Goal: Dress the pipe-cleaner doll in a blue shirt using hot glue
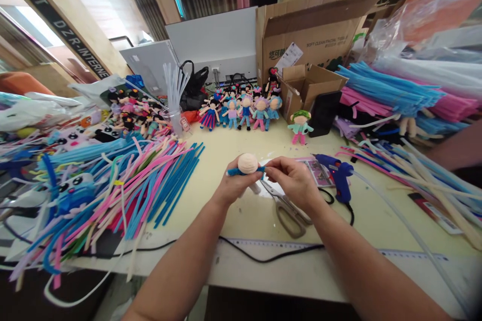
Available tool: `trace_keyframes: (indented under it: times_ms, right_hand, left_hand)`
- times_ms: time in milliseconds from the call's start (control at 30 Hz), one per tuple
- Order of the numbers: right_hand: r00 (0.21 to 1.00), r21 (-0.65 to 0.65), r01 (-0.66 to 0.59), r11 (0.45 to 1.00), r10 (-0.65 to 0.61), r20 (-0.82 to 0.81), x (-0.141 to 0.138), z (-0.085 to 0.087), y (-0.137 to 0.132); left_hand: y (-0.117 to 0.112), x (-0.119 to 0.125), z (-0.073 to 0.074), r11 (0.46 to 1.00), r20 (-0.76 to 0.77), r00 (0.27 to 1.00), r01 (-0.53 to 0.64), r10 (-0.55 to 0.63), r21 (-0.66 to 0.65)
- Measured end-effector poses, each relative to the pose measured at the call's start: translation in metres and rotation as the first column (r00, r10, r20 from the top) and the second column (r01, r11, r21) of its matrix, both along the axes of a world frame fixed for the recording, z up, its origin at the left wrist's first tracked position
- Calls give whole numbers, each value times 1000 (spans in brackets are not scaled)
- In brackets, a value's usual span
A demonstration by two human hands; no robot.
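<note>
My left hand [234, 186] is closed around a small doll piece: a cream round head [247, 163] with a blue pipe cleaner [241, 171] wrapped just under it. My right hand [295, 180] pinches the right end of that blue pipe cleaner, fingers pressed together. Both hands hover above the pale yellow table [233, 150], close to its front middle. Grey scissors [289, 210] lie on the table directly below my right hand.
A blue glue gun [339, 173] rests right of my hands, its black cord [271, 256] trailing along the front edge. Heaps of coloured pipe cleaners [124, 185] fill the left and more [395, 93] the right. Finished small dolls [244, 110] and cardboard boxes [312, 35] stand behind.
</note>
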State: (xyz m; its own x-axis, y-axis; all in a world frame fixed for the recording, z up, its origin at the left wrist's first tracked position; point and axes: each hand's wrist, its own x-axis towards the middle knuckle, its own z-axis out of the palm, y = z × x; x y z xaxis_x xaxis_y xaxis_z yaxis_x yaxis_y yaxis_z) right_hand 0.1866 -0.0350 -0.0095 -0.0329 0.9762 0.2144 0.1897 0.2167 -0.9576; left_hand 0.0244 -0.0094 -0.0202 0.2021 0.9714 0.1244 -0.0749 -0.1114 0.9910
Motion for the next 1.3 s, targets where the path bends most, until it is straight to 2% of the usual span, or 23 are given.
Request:
trace_keyframes:
  times_ms: [133, 300, 367, 533, 767, 867, 967, 1100, 1167, 1300]
  right_hand:
    - [999, 0, -6, 1000, 6, -32, -3, -2, 1]
    - [939, -167, -109, 980, 46, -341, -1, 2, 4]
    - [928, -182, -117, 976, 42, -370, 0, 4, 5]
    - [950, -132, -122, 984, 77, -303, -3, 2, 4]
    - [978, -22, -61, 998, 56, -203, -4, -5, 4]
    - [999, 153, -6, 988, 14, -49, -3, -6, 1]
    - [986, 368, 10, 930, -71, 152, -2, -4, -3]
    - [942, 483, -42, 875, -126, 311, -3, -2, -7]
    - [948, 482, -24, 876, -133, 288, -4, -3, -7]
    - [987, 379, 84, 922, -128, 93, -4, -6, -4]
  left_hand:
    - [1, -2, -2, 999, -11, 1000, 13, -13, 38]
    - [1, -1, -1, 999, 11, 1000, -28, 28, 28]
    - [1, -1, 0, 999, 13, 999, -38, 38, 28]
    - [2, 0, 2, 1000, 29, 999, -27, 27, 14]
    - [1, -2, 3, 1000, 9, 1000, -18, 17, 11]
    - [-1, -1, 5, 999, 55, 998, 11, -9, -37]
    - [-1, 2, 6, 995, 122, 992, 53, -43, -79]
    - [0, 4, 5, 979, 203, 975, 124, -91, -160]
    - [1, 5, 4, 970, 243, 965, 146, -96, -196]
    - [2, 5, 3, 957, 305, 951, 127, -44, -259]
